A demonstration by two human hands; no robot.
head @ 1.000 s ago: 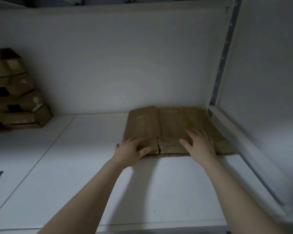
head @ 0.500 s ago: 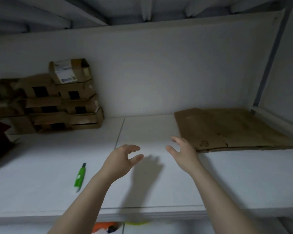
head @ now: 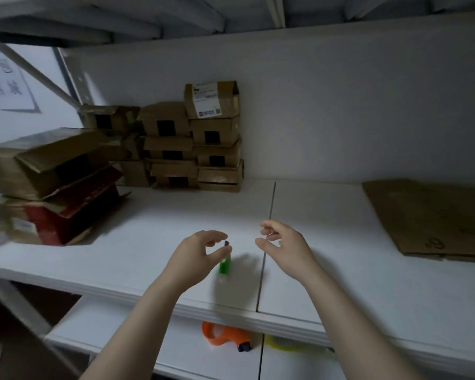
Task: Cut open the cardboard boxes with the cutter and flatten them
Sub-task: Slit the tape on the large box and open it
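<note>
Fingers (head: 215, 236) of left hand (head: 195, 256) half-curled over green cutter (head: 225, 265), thumb across it, no firm grip visible. Cutter lies on white shelf (head: 340, 270) near front edge. Right hand (head: 285, 249) just beside, loosely curled, empty. Flattened cardboard (head: 428, 220) lies far right. Uncut boxes (head: 203, 144) stacked at back wall, well apart. Step, by my reading: picking up cutter. Next calls for sure hold on handle, blade end outward, then box fetched from stack.

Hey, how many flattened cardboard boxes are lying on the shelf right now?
1: a flattened cardboard box lies at the right end of the white shelf, partly cut off by the frame edge. More sheets may lie hidden beneath it.
</note>
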